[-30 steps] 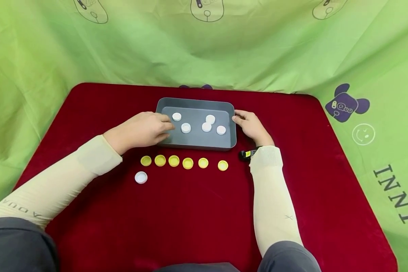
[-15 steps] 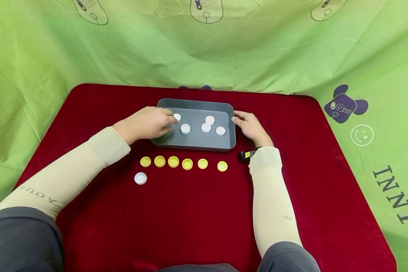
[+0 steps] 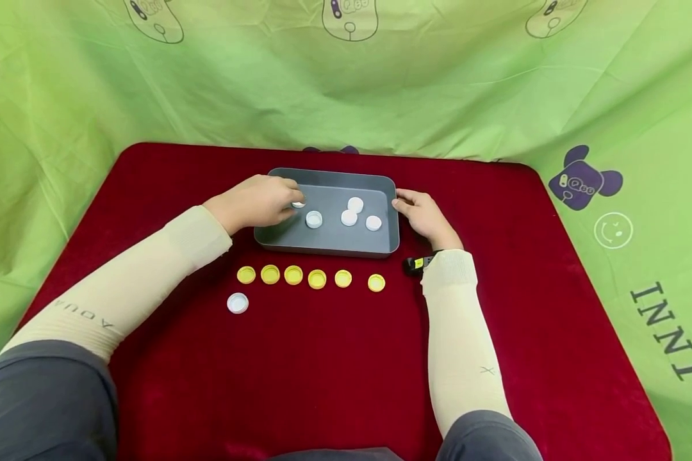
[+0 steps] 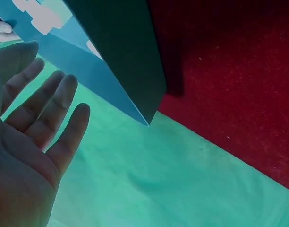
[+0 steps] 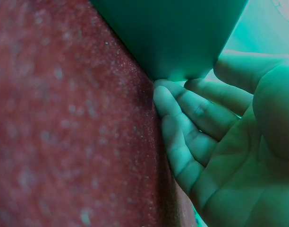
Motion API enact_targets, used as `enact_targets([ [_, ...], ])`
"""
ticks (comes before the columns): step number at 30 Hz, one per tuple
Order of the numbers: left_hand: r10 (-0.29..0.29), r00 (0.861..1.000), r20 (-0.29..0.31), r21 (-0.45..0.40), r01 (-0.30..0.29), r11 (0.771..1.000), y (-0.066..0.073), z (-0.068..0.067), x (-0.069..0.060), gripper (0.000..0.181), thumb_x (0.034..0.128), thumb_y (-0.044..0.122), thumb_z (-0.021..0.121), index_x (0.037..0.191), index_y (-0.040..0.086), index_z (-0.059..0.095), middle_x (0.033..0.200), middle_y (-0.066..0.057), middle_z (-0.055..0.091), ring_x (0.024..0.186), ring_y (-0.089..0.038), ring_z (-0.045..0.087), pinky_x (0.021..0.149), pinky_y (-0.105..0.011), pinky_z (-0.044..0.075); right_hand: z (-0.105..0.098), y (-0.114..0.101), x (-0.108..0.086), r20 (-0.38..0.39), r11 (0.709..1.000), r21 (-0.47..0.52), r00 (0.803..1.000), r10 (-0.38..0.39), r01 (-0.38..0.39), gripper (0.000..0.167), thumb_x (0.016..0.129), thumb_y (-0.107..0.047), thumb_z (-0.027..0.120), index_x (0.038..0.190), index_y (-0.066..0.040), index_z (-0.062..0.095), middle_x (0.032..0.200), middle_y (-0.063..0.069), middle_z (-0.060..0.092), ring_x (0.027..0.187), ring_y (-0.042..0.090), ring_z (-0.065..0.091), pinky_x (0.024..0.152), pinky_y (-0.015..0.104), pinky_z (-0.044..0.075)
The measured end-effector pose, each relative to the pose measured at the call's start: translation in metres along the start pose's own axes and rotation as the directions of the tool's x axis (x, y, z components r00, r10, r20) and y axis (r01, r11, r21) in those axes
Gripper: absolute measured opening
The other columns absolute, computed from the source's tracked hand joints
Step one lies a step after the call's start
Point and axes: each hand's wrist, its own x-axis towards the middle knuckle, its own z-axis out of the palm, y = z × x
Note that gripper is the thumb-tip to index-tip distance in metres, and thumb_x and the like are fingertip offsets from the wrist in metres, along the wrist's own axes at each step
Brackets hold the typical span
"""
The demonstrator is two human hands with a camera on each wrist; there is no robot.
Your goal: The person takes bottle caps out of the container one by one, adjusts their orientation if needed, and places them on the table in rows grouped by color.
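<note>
Grey tray (image 3: 331, 237) touched at three o'clock by relaxed right hand (image 3: 428, 219), left hand (image 3: 259, 200) loosely parted at nine, white caps (image 3: 348, 218) held inside.

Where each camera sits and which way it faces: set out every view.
Head: on the head, facing forward and down at the tray, white caps and red tabletop; left hand, right hand and sleeved arms show.
Left wrist: worn there, facing the tray's side; mainly left hand shows.
Right wrist: worn there, facing the tray's corner; the right hand shows.
Head and left wrist share the tray, red tabletop, left hand.
</note>
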Motion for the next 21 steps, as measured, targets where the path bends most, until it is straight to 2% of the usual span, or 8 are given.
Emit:
enact_targets([
  [6, -0.009, 1.0, -0.006, -0.01, 0.009, 1.0, -0.005, 0.002, 0.004, 0.018, 0.0881, 0.009, 0.066, 0.105, 0.008, 0.072, 0.099, -0.007, 0.065, 0.087, -0.023, 0.063, 0.07, -0.043, 0.054, 0.001, 0.0, -0.001, -0.002, 1.0, -0.004, 1.0, -0.003, 0.003, 0.043, 0.1, -0.02, 0.053, 0.14, -0.001, 0.051, 0.136, 0.014, 0.055, 0.129, 0.024, 0.045, 0.108, 0.039, 0.033],
  [15, -0.043, 0.999, 0.03, -0.013, 0.043, 0.999, -0.013, 0.005, 0.01, 0.021, 0.0895, 0.012, 0.067, 0.109, 0.009, 0.072, 0.099, -0.008, 0.065, 0.089, -0.024, 0.063, 0.073, -0.042, 0.054, 0.001, 0.001, 0.0, -0.004, 1.0, 0.004, 1.0, 0.008, -0.008, 0.043, 0.101, -0.02, 0.053, 0.14, -0.002, 0.051, 0.136, 0.013, 0.055, 0.129, 0.023, 0.045, 0.108, 0.039, 0.033],
  [21, -0.058, 0.998, 0.022, -0.028, 0.058, 0.998, -0.015, 0.006, 0.012, 0.02, 0.0888, 0.011, 0.067, 0.108, 0.008, 0.073, 0.097, -0.009, 0.064, 0.087, -0.024, 0.062, 0.074, -0.042, 0.053, 0.001, 0.002, 0.001, -0.01, 1.0, 0.0, 1.0, 0.002, -0.002, 0.043, 0.1, -0.02, 0.054, 0.14, -0.002, 0.052, 0.136, 0.014, 0.055, 0.13, 0.023, 0.045, 0.108, 0.039, 0.032],
])
